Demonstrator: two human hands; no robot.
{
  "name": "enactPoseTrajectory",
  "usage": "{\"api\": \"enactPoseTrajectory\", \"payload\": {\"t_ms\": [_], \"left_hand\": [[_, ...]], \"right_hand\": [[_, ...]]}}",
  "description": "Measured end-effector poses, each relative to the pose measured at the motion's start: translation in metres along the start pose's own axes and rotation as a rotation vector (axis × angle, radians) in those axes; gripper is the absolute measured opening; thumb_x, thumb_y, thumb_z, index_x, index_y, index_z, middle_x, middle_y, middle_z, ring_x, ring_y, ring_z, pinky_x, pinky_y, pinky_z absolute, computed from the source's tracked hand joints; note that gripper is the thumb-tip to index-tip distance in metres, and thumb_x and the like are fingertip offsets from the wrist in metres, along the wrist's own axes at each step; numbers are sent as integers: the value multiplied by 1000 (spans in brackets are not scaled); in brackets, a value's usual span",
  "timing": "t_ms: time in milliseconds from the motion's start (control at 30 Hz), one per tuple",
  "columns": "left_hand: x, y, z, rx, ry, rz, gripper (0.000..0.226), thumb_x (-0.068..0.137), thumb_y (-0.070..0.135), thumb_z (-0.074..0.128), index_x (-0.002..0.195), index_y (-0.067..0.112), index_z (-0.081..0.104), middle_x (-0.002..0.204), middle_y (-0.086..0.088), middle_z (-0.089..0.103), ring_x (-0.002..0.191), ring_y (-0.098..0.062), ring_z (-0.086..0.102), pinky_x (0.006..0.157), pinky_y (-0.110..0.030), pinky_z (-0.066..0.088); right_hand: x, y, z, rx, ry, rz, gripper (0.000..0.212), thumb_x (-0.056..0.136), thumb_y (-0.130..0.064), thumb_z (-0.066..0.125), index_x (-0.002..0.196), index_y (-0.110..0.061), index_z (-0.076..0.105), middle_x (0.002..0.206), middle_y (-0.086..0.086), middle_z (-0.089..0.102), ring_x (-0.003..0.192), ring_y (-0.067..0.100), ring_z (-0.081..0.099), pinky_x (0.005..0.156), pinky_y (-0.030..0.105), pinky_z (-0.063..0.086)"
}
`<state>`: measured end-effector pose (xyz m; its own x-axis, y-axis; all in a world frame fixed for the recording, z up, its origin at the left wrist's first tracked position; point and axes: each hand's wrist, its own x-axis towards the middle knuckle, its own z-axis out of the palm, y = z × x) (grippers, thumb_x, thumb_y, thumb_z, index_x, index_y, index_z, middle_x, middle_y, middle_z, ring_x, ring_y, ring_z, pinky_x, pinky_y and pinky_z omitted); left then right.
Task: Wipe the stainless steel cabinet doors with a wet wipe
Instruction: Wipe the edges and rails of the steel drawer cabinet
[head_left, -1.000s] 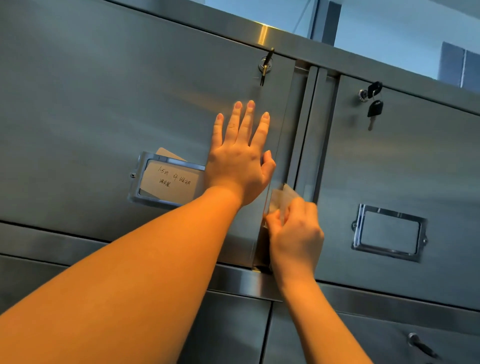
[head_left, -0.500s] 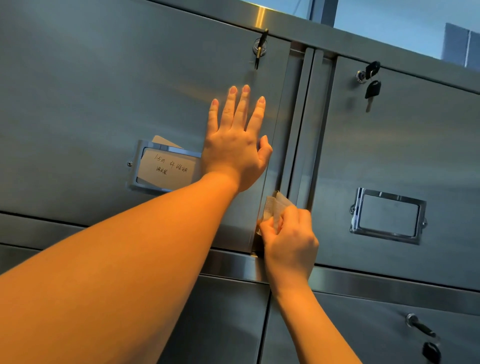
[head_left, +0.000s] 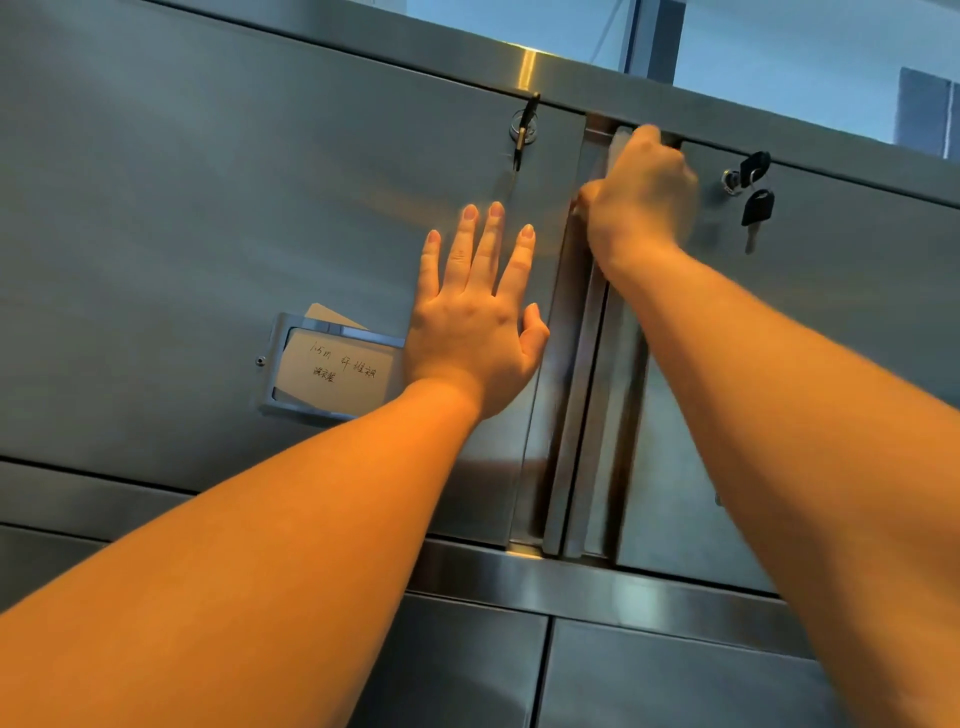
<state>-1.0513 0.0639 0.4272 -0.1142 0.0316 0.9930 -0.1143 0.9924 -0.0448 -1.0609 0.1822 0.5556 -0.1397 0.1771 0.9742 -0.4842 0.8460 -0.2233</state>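
Steel doors are filling my view: the left cabinet door (head_left: 234, 218) and the right cabinet door (head_left: 831, 322) are meeting at a pair of vertical edge strips (head_left: 587, 415) running down the middle. I am seeing the right hand (head_left: 641, 200) sitting high on that central seam, just under the top rail (head_left: 415, 49), its fingers curled inward and its back turned to me. A pale blurred patch at the fingertips near the top of the seam may be the wet wipe (head_left: 618, 143), but the hand is smeared and is covering it, so I cannot tell how much of the wipe is there or how it is being held. The right forearm is crossing down over the right door toward the lower right corner.

The left hand (head_left: 478, 322) is lying flat on the left door just beside the seam, fingers straight and slightly spread, pointing upward, thumb out toward the door's edge; it is holding nothing, only pressing on the metal. Its wrist is overlapping the right end of a metal label holder (head_left: 322, 364), which is carrying a white card with handwritten characters, with a second card corner poking out above the frame.

Above the left hand, a key (head_left: 522, 130) is sitting in the left door's lock. On the right door, another lock is carrying a black-headed key (head_left: 756, 166), with a second black key (head_left: 756, 210) hanging below it. Under both doors a horizontal rail (head_left: 571, 577) is dividing them from lower doors (head_left: 675, 686). Blue-tinted window glass (head_left: 779, 47) is showing above the cabinet.
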Motion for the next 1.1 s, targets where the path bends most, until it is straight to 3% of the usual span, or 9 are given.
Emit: {"api": "enactPoseTrajectory", "payload": {"t_ms": [167, 300, 367, 433, 500, 600, 933, 1000, 1100], "left_hand": [[0, -1, 1, 18, -8, -1, 70, 92, 45, 10, 157, 21, 11, 165, -11, 5, 152, -29, 2, 122, -51, 6], [0, -1, 2, -1, 13, 3, 69, 93, 45, 15, 157, 19, 16, 164, -12, 9, 152, -29, 5, 122, -52, 7], [-1, -1, 3, -2, 23, 1, 69, 93, 44, 19, 157, 18, 18, 164, -12, 11, 152, -30, 7, 121, -52, 9], [-1, -1, 3, -1, 27, -1, 68, 93, 44, 21, 157, 19, 19, 164, -12, 12, 152, -30, 7, 121, -52, 9], [-1, -1, 2, 1, 20, -2, 68, 94, 45, 19, 157, 19, 18, 164, -11, 10, 152, -29, 6, 122, -52, 8], [-1, -2, 1, -1, 2, -9, 67, 95, 44, 20, 157, 20, 16, 165, -10, 9, 152, -29, 4, 122, -51, 7], [0, -2, 4, 2, 29, 0, 68, 93, 44, 21, 156, 18, 21, 164, -12, 13, 152, -29, 8, 121, -52, 9], [-1, -2, 4, -1, 41, -2, 68, 93, 44, 22, 156, 18, 23, 163, -12, 15, 151, -30, 9, 121, -52, 10], [1, -1, 3, 1, 44, 1, 69, 92, 44, 21, 155, 17, 25, 163, -13, 16, 151, -30, 11, 121, -53, 10]], "right_hand": [[-10, 4, 5, -12, -1, -11, 33, 97, -22, 54, 125, -4, 51, 124, 18, 59, 112, 36, 58, 80, 36, 43], [-61, 16, 7, -24, -21, -2, 31, 102, -27, 43, 124, -7, 50, 121, 17, 57, 108, 37, 58, 78, 38, 41], [-102, 25, 9, -38, -61, -1, 31, 101, -28, 46, 124, -7, 52, 117, 17, 56, 103, 38, 59, 78, 40, 43], [-148, 36, 12, -9, -45, -19, 28, 92, -22, 61, 114, -4, 59, 104, 20, 59, 86, 42, 63, 66, 41, 48], [-188, 44, 14, 31, -47, -18, 30, 71, -13, 81, 95, -1, 65, 83, 20, 59, 59, 40, 62, 46, 35, 47], [-226, 53, 14, 36, -75, -28, 35, 58, -9, 89, 81, -3, 63, 74, 17, 58, 48, 35, 57, 38, 30, 45], [-217, 55, 10, 105, -81, -26, 38, 61, -16, 88, 81, -6, 58, 75, 14, 58, 50, 34, 58, 40, 32, 43], [-175, 42, 7, 109, -33, -6, 29, 79, -22, 77, 95, -6, 58, 89, 17, 60, 69, 40, 63, 53, 38, 48], [-82, 21, 9, 45, -4, 39, 30, 103, -34, 44, 119, -10, 50, 116, 15, 59, 104, 38, 60, 77, 41, 43]]}}
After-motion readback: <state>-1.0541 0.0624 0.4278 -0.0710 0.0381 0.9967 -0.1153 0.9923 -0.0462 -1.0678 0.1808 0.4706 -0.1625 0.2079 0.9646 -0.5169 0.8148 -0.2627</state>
